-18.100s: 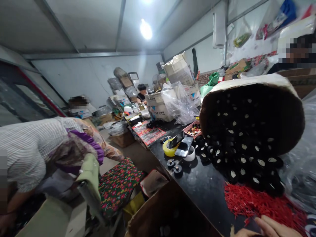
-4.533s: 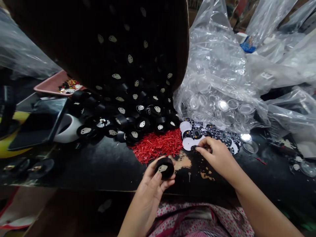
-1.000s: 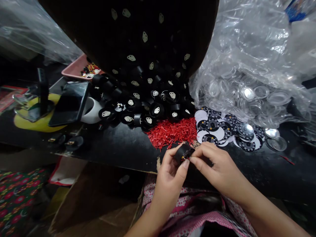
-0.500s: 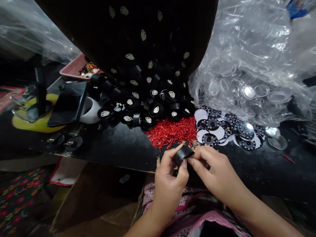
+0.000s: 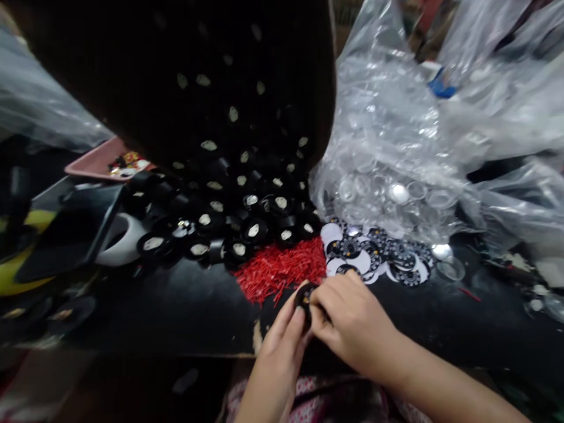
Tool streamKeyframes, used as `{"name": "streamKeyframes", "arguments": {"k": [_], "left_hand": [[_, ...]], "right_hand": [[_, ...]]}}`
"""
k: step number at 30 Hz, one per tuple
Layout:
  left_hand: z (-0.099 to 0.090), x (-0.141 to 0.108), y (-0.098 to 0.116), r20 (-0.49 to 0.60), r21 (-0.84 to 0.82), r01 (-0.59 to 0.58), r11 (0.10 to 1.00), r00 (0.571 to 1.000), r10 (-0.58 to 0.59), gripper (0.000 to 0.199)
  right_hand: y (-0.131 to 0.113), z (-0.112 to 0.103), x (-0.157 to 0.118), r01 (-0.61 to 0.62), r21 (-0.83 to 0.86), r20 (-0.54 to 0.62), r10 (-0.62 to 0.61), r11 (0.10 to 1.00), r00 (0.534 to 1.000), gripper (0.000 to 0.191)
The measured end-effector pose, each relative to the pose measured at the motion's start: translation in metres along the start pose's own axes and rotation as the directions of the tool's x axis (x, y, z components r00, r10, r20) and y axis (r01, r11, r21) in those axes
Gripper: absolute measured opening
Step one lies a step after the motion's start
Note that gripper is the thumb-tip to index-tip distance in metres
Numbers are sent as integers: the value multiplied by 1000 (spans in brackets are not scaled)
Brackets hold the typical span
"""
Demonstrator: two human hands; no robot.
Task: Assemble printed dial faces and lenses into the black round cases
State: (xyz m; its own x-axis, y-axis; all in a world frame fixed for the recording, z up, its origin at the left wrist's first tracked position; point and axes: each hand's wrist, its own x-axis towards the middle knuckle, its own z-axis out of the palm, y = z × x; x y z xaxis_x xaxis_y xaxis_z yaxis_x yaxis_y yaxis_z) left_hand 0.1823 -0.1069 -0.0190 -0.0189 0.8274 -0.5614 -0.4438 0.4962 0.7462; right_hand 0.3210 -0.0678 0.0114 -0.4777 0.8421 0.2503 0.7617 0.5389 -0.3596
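My left hand (image 5: 282, 338) is closed around a small round black casing (image 5: 302, 295), which is tilted with its dark dial face turned up. The fingertips of my right hand (image 5: 355, 317) are pinched together at the face of that casing; whatever they hold is hidden. Just beyond both hands lies a heap of thin red pointer-like pieces (image 5: 279, 267). To its right is a pile of black-and-white printed dial discs (image 5: 355, 254). More black casings (image 5: 255, 229) with pale plates are heaped behind the red pieces.
A large dark container (image 5: 264, 47) spills casings onto the black table (image 5: 189, 311). A plastic bag (image 5: 388, 117) of clear round covers stands at the right. Toward the left are a pink tray (image 5: 94, 158), a phone (image 5: 70, 229) and a white ring-shaped object (image 5: 123, 241).
The view has shifted right and up. The casing has been turned so its dial face shows, and my right hand has moved over that face with its fingers pinched.
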Motion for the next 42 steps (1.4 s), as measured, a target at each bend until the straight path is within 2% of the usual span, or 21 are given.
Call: {"name": "streamKeyframes", "arguments": {"k": [3, 6, 8, 9, 10, 12, 14, 17, 20, 22, 24, 26, 28, 31, 34, 36, 38, 42], "left_hand": [[3, 7, -9, 39, -185, 146, 972, 989, -141, 33], [6, 11, -13, 1, -172, 107, 979, 994, -109, 34], [5, 12, -14, -35, -133, 73, 988, 996, -78, 32], [3, 13, -15, -32, -127, 61, 990, 997, -65, 32], [2, 13, -15, -12, -130, 53, 990, 998, -55, 34], [-1, 14, -18, 23, -135, 39, 990, 999, -36, 37], [-2, 16, -19, 29, -121, 20, 992, 999, -17, 37], [-1, 18, -20, 39, -120, 27, 992, 999, -23, 37], [2, 20, -18, 63, -190, 28, 981, 998, -16, 36], [4, 20, -15, 88, -250, 56, 967, 996, -35, 34], [6, 20, -12, 126, -283, 83, 955, 991, -48, 33], [8, 19, -9, 159, -268, 65, 961, 987, -22, 33], [7, 18, -8, 155, -213, 11, 977, 988, 23, 33], [3, 18, -11, 154, -83, -68, 994, 985, 80, 38], [0, 19, -15, 221, 9, -135, 991, 967, 130, 39], [0, 19, -18, 266, 23, -140, 990, 955, 129, 38], [0, 18, -19, 289, 35, -135, 990, 950, 119, 40], [0, 19, -21, 311, 106, -143, 984, 945, 104, 42]], "right_hand": [[-7, 0, 6, -122, -28, 33, 123, 992, 992, 14], [-2, -8, 9, -188, 50, 153, 178, 981, 972, 13], [16, -17, 12, -215, 178, 169, 186, 960, 968, 12], [31, -23, 14, -239, 218, 130, 215, 946, 968, 13], [47, -28, 17, -294, 212, 18, 298, 932, 955, 14], [84, -37, 25, -463, 78, -252, 467, 883, 848, 19], [115, -45, 34, -509, 36, -326, 491, 860, 808, 18], [134, -51, 37, -492, 57, -333, 481, 869, 811, 15], [113, -48, 27, -462, 204, -316, 505, 863, 803, 19], [84, -39, 16, -409, 389, -180, 503, 826, 845, 21], [53, -26, 5, -352, 518, 18, 401, 780, 916, 24], [28, -14, -3, -290, 526, 79, 294, 799, 953, 29], [13, -5, -7, -245, 480, 70, 242, 842, 968, 33], [9, -2, -7, -248, 454, 106, 224, 856, 969, 31], [10, -3, 0, -305, 409, 114, 283, 860, 952, 26], [9, -1, 4, -320, 294, 81, 310, 901, 947, 37], [8, 4, 6, -284, 178, 30, 283, 942, 959, 44], [11, 13, 3, -198, 140, -56, 208, 970, 977, 44]]}}
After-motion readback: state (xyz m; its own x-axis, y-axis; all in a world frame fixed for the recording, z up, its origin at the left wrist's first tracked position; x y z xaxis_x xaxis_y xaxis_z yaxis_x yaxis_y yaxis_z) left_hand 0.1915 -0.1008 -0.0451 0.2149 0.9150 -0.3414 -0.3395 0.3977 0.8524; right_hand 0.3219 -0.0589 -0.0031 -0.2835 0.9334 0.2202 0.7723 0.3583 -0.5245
